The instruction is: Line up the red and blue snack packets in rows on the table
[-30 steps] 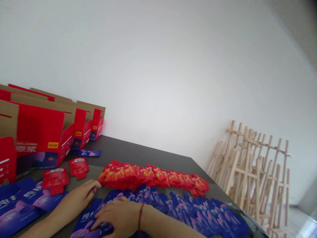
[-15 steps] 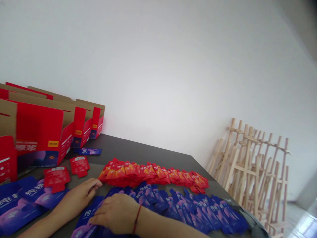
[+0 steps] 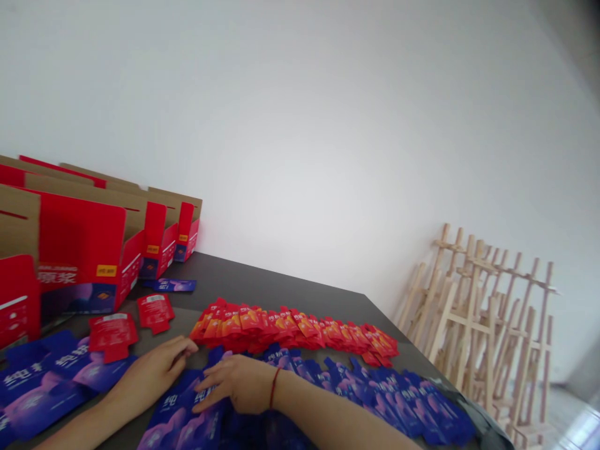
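Tabletop [image 3: 267,289] lies open behind red packets [image 3: 300,328], boxes [image 3: 82,234] blocking left.

Cartons [image 3: 82,231] behind packets [image 3: 35,400] on the table [image 3: 262,281]

I have the left hand [image 3: 162,364] pointing forward, fingers loosely bent, thumb apart; the right hand [image 3: 244,382] is palm down, fingers spread, pointing leftward.

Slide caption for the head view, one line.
Right hand on blue packs, left hand near a row of red packs, open-topped red cartons standing at left.
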`<state>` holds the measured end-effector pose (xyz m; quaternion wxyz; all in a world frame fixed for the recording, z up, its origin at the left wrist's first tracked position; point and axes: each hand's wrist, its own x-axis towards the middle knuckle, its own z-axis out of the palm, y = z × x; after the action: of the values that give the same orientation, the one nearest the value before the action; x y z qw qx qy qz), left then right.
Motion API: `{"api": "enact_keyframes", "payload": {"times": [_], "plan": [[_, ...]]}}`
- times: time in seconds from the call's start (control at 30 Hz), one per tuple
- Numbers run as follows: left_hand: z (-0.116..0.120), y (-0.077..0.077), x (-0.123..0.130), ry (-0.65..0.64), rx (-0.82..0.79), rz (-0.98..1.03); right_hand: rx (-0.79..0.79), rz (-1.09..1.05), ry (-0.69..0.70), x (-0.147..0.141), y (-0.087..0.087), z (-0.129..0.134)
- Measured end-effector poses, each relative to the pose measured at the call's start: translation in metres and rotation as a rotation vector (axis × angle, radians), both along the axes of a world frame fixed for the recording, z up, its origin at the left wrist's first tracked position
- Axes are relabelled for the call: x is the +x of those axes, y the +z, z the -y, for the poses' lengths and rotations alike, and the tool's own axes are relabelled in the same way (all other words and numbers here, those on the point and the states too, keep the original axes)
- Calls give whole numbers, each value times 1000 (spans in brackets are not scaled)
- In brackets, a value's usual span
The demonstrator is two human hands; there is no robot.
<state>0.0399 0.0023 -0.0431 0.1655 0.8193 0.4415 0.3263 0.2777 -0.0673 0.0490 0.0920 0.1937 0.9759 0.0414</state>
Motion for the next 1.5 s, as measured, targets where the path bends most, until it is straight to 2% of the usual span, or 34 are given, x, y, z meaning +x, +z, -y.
{"api": "enact_keyframes", "payload": {"times": [0.1, 0.23, 0.37, 0.47, 0.63, 0.77, 0.9, 0.97, 1.07, 1.2, 1.3, 1.4, 1.5], "plan": [[5, 2, 2, -17, 19, -27, -107, -16, -34, -1, -1, 8], [15, 7, 13, -78, 37, -43, -227, -207, -129, -3, -8, 15], [22, 10, 30, -115, 4, -40, -261, -348, -133, -2, -20, 12], [19, 7, 40, -107, -69, -14, -212, -379, -104, 0, -28, 10], [9, 3, 51, -139, -209, 68, -40, -372, -195, 6, -25, 11], [13, 10, 57, -270, -191, 88, 31, -298, -280, 14, -14, 16], [18, 11, 59, -218, -144, 60, 134, -261, -355, 11, -5, 40], [14, 5, 59, -194, -80, 20, 209, -281, -324, 3, -6, 59], [6, -6, 57, -186, -14, -20, 274, -274, -207, -13, -15, 82], [4, -9, 54, -174, -2, -48, 257, -223, -172, -24, -29, 91], [9, 0, 52, -177, -9, -83, 192, -271, -280, -19, -33, 87], [11, 7, 53, -178, -21, -91, 129, -345, -476, -12, -35, 84], [11, 7, 56, -191, -20, -88, 96, -416, -649, -9, -34, 86]]}}
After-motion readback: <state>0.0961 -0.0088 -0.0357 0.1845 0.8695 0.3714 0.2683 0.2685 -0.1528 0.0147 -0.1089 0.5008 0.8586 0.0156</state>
